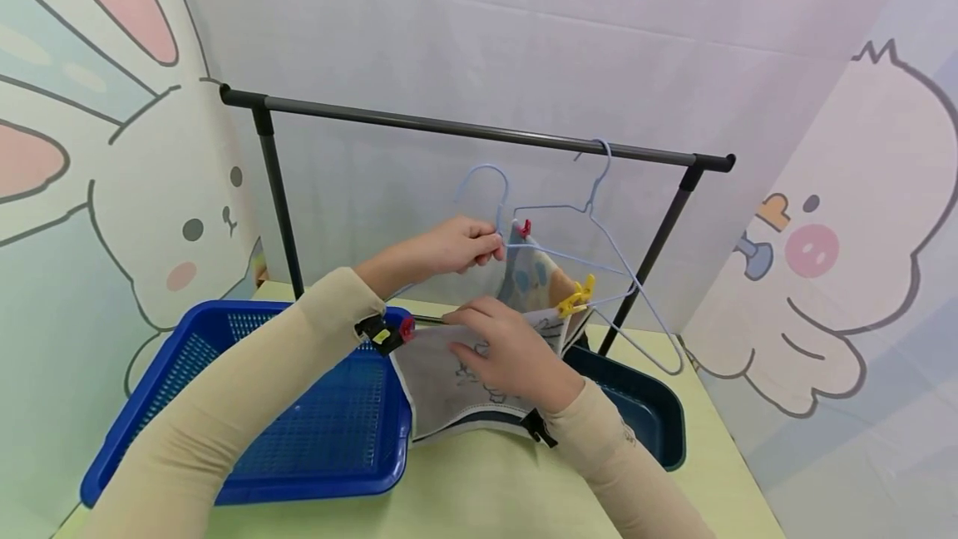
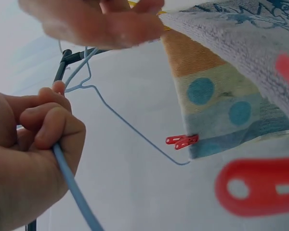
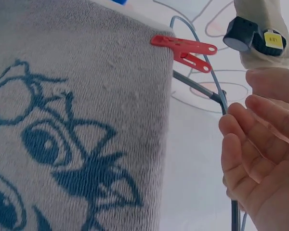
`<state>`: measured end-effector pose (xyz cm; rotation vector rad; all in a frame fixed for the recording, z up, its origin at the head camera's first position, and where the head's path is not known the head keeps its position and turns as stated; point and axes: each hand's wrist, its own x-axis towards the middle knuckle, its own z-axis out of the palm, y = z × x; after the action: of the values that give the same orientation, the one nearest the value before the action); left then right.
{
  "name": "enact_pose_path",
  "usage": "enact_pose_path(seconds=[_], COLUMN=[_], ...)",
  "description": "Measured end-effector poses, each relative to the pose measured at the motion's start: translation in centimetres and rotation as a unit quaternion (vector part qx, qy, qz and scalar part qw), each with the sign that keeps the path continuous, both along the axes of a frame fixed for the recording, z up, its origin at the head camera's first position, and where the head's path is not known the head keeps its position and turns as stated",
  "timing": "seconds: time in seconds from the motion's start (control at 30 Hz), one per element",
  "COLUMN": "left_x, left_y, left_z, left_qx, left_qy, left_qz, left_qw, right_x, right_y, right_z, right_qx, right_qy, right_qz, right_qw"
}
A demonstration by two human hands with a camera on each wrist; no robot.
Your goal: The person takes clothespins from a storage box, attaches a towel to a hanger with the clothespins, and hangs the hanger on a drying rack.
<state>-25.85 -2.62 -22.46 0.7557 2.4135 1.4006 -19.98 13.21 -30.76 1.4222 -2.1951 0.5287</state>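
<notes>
My left hand [image 1: 467,246] grips a light blue wire hanger [image 2: 74,187] just below its hook. A grey towel [image 1: 434,389] with blue line drawings hangs from this hanger, with a red clothespin [image 3: 185,48] at one top corner and a yellow clothespin [image 1: 576,296] at the other. In front of the towel's upper part is my right hand [image 1: 516,348], its fingers loosely bent and holding nothing. The right wrist view shows this hand [image 3: 265,149] beside the towel's edge.
A second blue hanger [image 1: 599,181] hooks over the dark rack bar [image 1: 419,122], bearing a coloured spotted towel [image 2: 216,101] with a red clothespin [image 2: 183,140]. A blue basket [image 1: 397,472] stands on the left of the table, a dark green tray [image 1: 677,431] on the right.
</notes>
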Motion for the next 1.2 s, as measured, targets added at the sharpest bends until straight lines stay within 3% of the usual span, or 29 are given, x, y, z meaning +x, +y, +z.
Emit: enact_pose_path(seconds=[0.23,0.9,1.2], left_x=[0.3,0.9,1.2], left_y=[-0.9,-4.7,-5.7], left_z=[0.6,1.6,1.9], left_qx=[0.002,-0.001,-0.009], left_qy=[0.014,0.028,0.041], left_qz=[0.005,0.003,0.016], left_qw=[0.9999,0.9996,0.999], right_x=[-0.3,-0.5,-1.0], right_y=[1.3,3.6,4.6], right_z=[0.3,0.8,0.9], right_qx=[-0.046,-0.106,-0.165], right_qy=[0.02,0.032,0.085], right_qz=[0.016,0.0,0.002], right_qw=[0.999,0.994,0.983])
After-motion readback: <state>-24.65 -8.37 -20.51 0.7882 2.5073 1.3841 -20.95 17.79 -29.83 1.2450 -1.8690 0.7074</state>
